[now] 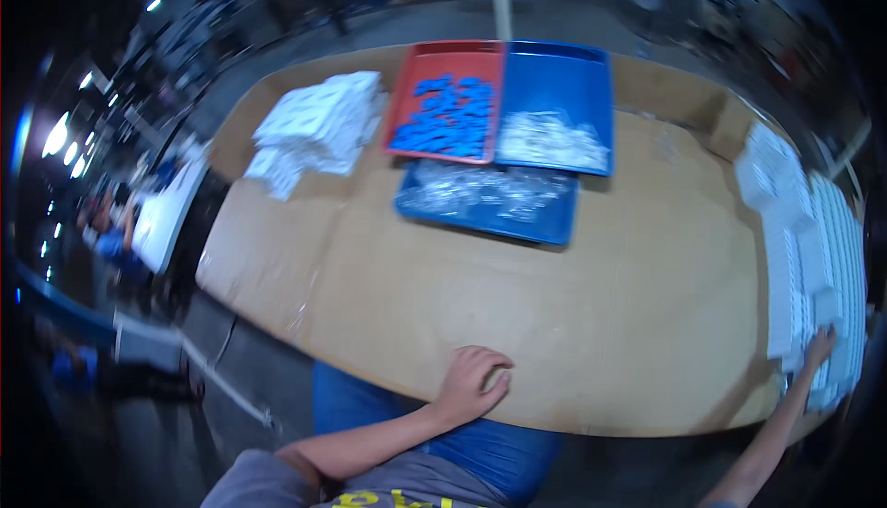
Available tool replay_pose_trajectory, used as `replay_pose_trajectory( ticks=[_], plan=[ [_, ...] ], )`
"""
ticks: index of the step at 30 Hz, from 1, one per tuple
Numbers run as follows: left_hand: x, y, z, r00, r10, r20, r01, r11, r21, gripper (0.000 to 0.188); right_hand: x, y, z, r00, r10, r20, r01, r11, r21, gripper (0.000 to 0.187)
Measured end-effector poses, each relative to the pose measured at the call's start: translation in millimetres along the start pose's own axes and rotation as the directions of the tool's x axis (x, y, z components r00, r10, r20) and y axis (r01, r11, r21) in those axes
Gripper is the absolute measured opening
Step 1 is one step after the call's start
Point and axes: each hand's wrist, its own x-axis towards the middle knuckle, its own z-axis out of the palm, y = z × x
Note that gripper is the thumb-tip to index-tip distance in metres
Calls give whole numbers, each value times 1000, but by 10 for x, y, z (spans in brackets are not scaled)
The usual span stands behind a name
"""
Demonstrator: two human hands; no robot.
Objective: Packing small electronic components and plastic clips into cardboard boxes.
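My left hand (471,384) rests on the brown tabletop (443,314) close to its front edge. Its fingers curve loosely, a gap shows between thumb and forefinger, and nothing is held. Far to the right, my right hand (819,349) reaches to the long rows of stacked white pieces (787,268). It touches or lies right beside a small white block (827,305) on these rows. The fingers are too small and blurred there to show whether they grip it.
At the back stand a red tray (400,129) of small blue parts (448,115), a blue tray (559,69) of clear pieces (550,141), and a nearer blue tray (490,224) of clear film-like pieces (490,190). White flat pieces (319,120) are piled at left. Cardboard walls (665,87) edge the table.
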Motion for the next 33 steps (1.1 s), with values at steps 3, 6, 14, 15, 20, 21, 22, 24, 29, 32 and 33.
replay_pose_trajectory(
  ticks=[3,6,14,15,20,21,22,24,29,32,33],
  plan=[
    [-83,-5,-37,1000,0,9,-1,999,39,20,-1019,-735,-13,994,-23,108,-3,972,235,42],
    [-154,-92,-145,999,1,-40,-3,997,-73,19,-1844,-2229,-723,967,-150,207,44,896,442,34],
    [-143,-109,-552,986,58,-156,-88,977,-194,16,-4405,-4832,-2050,749,-510,422,104,720,686,19],
    [-155,-153,-663,978,20,-207,-59,981,-182,17,-4637,-5040,-2103,739,-494,459,40,711,702,17],
    [-360,-619,-1391,913,-101,-395,72,993,-89,16,-5464,-6272,-2422,616,-590,521,-207,517,831,13],
    [-429,-822,-1549,896,-122,-428,102,992,-71,16,-5489,-6533,-2401,631,-601,490,-185,497,848,13],
    [-481,-1026,-1718,875,-150,-461,140,989,-56,15,-5493,-6765,-2379,542,-673,502,-199,478,855,13],
    [-501,-1397,-2133,856,-196,-478,216,976,-12,13,-5425,-7150,-2343,431,-753,497,-203,456,867,14],
    [-270,-2452,-3242,891,-198,-410,310,923,228,14,-4841,-8522,-1967,218,-933,287,60,307,950,16],
    [-61,-2950,-3664,892,-117,-437,276,906,320,14,-4596,-9633,-1751,181,-970,162,130,187,974,18],
    [9,-3077,-3769,888,-118,-444,280,905,321,14,-4562,-10040,-1698,168,-975,147,127,169,977,17]
  ],
)
